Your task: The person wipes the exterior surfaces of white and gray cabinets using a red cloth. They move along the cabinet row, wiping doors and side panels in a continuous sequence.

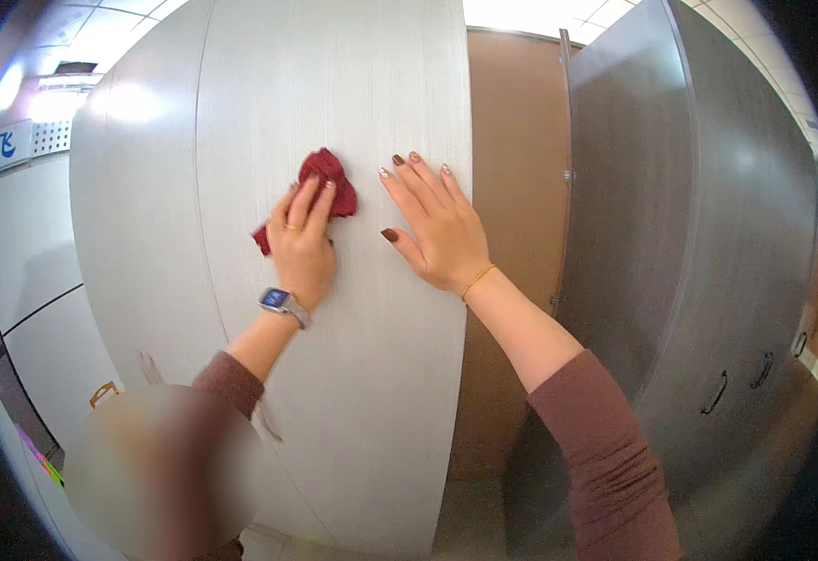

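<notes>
My left hand [303, 242] presses a dark red cloth [341, 193] against a pale wood-grain cabinet door [338, 365]. The cloth is crumpled under the fingers, and one corner sticks out beside the hand at lower left. On that wrist is a watch with a light band. To the right, my right hand [440, 228] lies flat on the same door near its right edge, fingers spread and holding nothing. A thin gold bracelet circles the right wrist.
Right of the door is a brown panel [514, 245], then an open dark grey door [619, 210] with hinges along its edge. Dark handles [714, 394] are on the grey fronts at lower right. White panels [30, 238] stand at left. A blurred patch hides the lower left.
</notes>
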Demonstrator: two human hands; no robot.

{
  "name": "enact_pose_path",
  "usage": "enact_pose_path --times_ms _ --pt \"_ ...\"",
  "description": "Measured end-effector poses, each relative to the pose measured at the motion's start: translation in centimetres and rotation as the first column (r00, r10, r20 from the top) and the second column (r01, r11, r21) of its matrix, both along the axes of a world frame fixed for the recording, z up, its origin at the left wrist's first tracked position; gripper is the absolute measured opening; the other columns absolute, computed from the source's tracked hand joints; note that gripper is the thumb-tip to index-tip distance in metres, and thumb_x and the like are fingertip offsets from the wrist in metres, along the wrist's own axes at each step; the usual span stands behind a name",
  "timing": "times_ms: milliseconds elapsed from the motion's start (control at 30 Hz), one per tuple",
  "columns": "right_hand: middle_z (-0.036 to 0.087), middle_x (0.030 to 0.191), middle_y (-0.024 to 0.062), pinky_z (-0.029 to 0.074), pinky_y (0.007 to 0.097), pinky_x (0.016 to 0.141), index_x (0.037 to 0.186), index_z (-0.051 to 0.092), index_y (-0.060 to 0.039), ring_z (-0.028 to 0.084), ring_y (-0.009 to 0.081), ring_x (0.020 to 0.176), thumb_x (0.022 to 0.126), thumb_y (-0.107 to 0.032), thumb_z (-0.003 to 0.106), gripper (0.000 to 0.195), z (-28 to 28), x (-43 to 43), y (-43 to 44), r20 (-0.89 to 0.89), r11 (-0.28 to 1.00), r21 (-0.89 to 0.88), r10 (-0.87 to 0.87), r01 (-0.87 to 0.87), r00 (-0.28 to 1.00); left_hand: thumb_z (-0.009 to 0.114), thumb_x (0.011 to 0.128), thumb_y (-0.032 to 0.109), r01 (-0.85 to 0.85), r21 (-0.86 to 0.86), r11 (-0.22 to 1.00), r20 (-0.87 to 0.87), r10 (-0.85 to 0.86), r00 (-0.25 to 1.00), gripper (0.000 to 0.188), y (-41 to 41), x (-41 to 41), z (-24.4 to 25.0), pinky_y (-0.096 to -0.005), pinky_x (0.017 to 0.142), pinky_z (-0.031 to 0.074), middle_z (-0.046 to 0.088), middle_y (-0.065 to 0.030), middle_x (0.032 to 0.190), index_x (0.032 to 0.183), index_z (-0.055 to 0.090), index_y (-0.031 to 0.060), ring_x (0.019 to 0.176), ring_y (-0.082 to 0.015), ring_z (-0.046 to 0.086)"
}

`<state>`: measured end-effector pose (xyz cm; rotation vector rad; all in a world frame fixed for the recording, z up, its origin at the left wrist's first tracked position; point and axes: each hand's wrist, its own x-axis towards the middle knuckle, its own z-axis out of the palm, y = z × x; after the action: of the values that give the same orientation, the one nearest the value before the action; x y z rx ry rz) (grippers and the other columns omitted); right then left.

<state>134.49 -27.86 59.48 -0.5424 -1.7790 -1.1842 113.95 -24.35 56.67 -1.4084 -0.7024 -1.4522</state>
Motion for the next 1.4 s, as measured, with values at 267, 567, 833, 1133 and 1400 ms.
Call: enact_pose_path --times_ms 267,567,833,1133,1400 --pt "0.038 0.143 0.0108 0.023 0.0471 0.111 0.136 0.044 -0.0124 0.031 0.0276 0.136 0.09 -0.036 0.049 0.051 -0.4 1.0 -0.7 -0.003 0.995 -0.066 -0.079 0.078 0.997 0.058 0.079 0.013 0.01 -0.178 0.984 -0.547 -0.107 0.83 0.043 -1.1 1.3 -13.9 -0.0441 0.087 0.041 0.05 -0.0036 0.131 0.122 0.059 0.0158 0.118 -0.0269 0.046" --pt "0.041 0.138 0.0149 0.026 0.0469 0.11 0.128 0.05 -0.0084 0.034 0.0297 0.133 0.088 -0.039 0.054 0.05 -0.3 0.3 -0.3 0.008 0.996 0.005 -0.09 0.09 0.996 0.052 0.086 0.026 0.024 -0.156 0.987 -0.983 -0.153 -0.102 0.037 0.7 -1.1 -21.7 -0.0435 0.099 0.039 0.046 -0.002 0.136 0.12 0.06 0.0131 0.123 -0.0274 0.042" --pt "0.043 0.137 0.0152 0.026 0.0468 0.109 0.124 0.053 -0.008 0.034 0.03 0.132 0.088 -0.039 0.054 0.047 -0.6 1.2 0.1 0.011 0.993 0.04 -0.112 0.111 0.994 0.062 0.08 0.015 -0.049 -0.298 0.953 -0.831 -0.234 0.504 0.034 1.6 -3.2 -2.0 -0.0429 0.084 0.048 0.057 -0.0128 0.121 0.114 0.06 0.0138 0.102 -0.0284 0.058" --pt "0.042 0.137 0.0149 0.026 0.0464 0.11 0.126 0.052 -0.0098 0.033 0.0299 0.133 0.089 -0.04 0.053 0.048 -0.3 0.0 -0.4 0.014 0.993 0.025 -0.119 0.119 0.993 0.052 0.071 -0.011 -0.042 0.01 0.999 0.09 0.041 0.995 0.054 1.1 -4.5 4.6 -0.0416 0.095 0.041 0.052 -0.0097 0.13 0.121 0.058 0.0081 0.113 -0.0324 0.048" --pt "0.042 0.137 0.0151 0.026 0.0477 0.109 0.125 0.053 -0.0089 0.032 0.0303 0.133 0.089 -0.041 0.053 0.049 -0.2 1.3 -0.1 0.017 0.99 0.059 -0.127 0.126 0.992 0.06 0.077 0.008 -0.034 -0.113 0.993 -0.411 -0.016 0.911 0.047 -0.4 -1.1 -12.6 -0.0448 0.089 0.039 0.05 -0.0042 0.13 0.124 0.059 0.0155 0.115 -0.0283 0.045"
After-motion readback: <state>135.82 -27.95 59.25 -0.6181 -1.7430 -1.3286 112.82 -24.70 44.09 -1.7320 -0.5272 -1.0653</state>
